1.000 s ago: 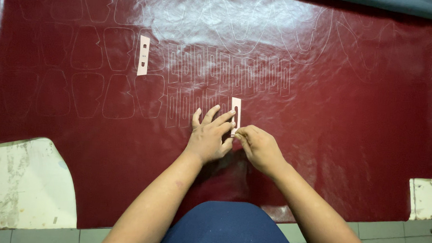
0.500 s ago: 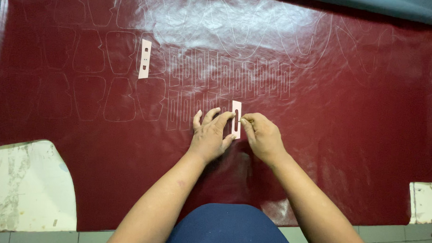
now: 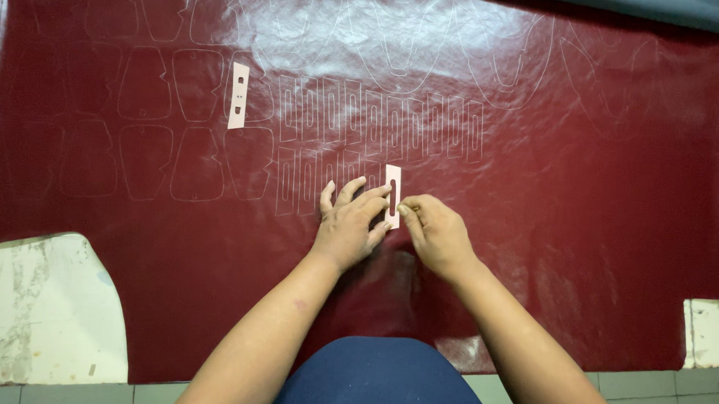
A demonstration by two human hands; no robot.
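Now left hand [image 3: 349,225] is pressing flat, fingers spread, on the slotted pale template [image 3: 392,196]; right hand [image 3: 434,232] is pinching something thin at its edge, prob. a marker. Behind, approx. two rows of outlines on the red leather sheet [image 3: 599,194] are traced already; much is bare w/ a second template [image 3: 238,95] lying farther back.

Leather workshop: pattern outlines traced across dark red hide [image 3: 599,194]

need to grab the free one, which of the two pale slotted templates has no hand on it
The upper-left template, lying alone; the other template is pinned by the left hand.
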